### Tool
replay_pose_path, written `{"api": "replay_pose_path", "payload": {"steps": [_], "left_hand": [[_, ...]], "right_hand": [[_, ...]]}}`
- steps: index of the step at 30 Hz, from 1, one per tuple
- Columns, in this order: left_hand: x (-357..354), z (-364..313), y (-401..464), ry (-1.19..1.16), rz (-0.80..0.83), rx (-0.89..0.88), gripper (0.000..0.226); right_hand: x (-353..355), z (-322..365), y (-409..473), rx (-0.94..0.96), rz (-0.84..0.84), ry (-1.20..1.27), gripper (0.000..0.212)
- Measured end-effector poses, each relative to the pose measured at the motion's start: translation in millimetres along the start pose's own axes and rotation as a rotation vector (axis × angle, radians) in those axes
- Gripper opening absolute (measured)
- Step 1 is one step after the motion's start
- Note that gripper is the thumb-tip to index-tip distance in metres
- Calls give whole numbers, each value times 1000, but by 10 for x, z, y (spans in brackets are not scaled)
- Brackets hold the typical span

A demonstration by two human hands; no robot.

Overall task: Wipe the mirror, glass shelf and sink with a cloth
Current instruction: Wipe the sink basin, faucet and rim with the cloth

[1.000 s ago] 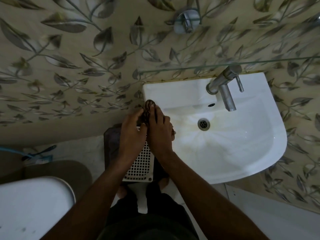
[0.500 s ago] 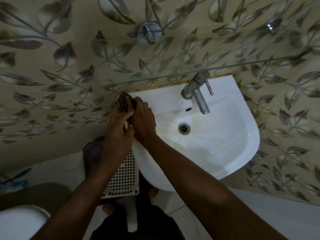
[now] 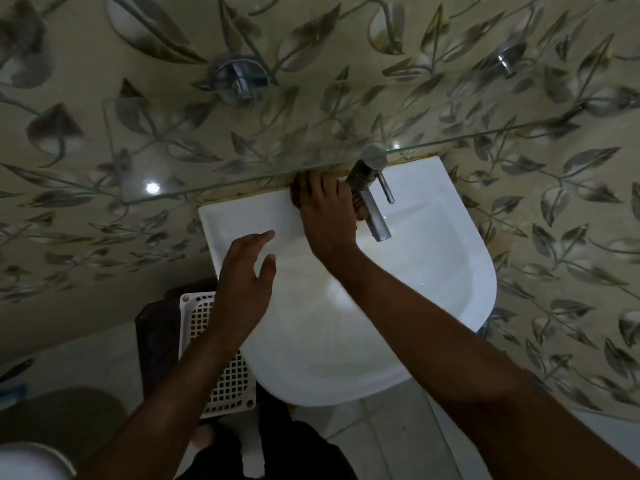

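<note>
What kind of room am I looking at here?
Most likely a small home bathroom: a white wall-hung sink with a metal tap, a glass shelf above it, and leaf-patterned wall tiles.

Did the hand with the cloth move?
Yes. The right hand slid the cloth along the sink from its left edge toward the tap.

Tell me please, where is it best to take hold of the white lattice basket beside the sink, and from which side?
Probably the top rim of the white lattice basket, reached from above and from its left. It stands on the floor with that rim facing up, while the sink and the left hand cover its right side.
</note>
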State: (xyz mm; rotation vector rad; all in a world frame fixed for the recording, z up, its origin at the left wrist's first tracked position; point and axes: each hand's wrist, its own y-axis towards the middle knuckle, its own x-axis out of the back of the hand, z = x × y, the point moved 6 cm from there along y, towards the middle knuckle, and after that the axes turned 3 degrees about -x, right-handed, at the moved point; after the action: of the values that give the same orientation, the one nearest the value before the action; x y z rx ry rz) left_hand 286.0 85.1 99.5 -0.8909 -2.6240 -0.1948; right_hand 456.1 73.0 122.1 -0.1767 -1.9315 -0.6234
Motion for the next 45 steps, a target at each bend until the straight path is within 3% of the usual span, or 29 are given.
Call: {"api": "replay_pose_path", "payload": {"steps": [7, 11, 14, 16, 19, 22, 26, 29, 32, 35, 38, 40, 42, 45], "left_hand": [[-85, -68, 112, -24, 10, 34, 49], [-143, -51, 124, -22, 24, 84, 54], [-144, -30, 104, -12, 16, 79, 55], [-140, 0, 93, -1, 8, 69, 54], [-160, 33, 90, 16, 6, 68, 53], [-207, 2, 96, 29, 29, 47, 53], [-251, -35, 98, 4, 34, 43, 52], [-353, -146, 131, -12, 58, 34, 51], [-446, -330, 202, -41, 77, 3, 50], [-449, -464, 262, -44, 71, -26, 50], [-404, -502, 254, -36, 60, -40, 49], [-369, -484, 201, -40, 52, -37, 49], [-338, -429, 144, -49, 50, -21, 49], [-307, -333, 80, -49, 46, 6, 50]], "right_hand": [[246, -503, 21, -52, -156, -72, 23], [402, -743, 108, -268, -282, -23, 33], [433, -871, 171, -494, -171, 2, 23], [351, -904, 254, -603, -5, 58, 30], [232, -862, 315, -531, 134, 77, 39], [322, -942, 245, -454, 122, 132, 35], [208, -1187, 178, -619, 267, 312, 31], [322, -1033, 289, -526, 102, 323, 33], [420, -833, 279, -284, -117, 251, 34], [325, -680, 161, -67, -123, 11, 40], [177, -559, 27, 77, -78, -102, 26], [49, -462, -162, 246, -53, -164, 27], [15, -486, -285, 252, -46, -122, 33], [35, -574, -451, 103, -96, -22, 39]]}}
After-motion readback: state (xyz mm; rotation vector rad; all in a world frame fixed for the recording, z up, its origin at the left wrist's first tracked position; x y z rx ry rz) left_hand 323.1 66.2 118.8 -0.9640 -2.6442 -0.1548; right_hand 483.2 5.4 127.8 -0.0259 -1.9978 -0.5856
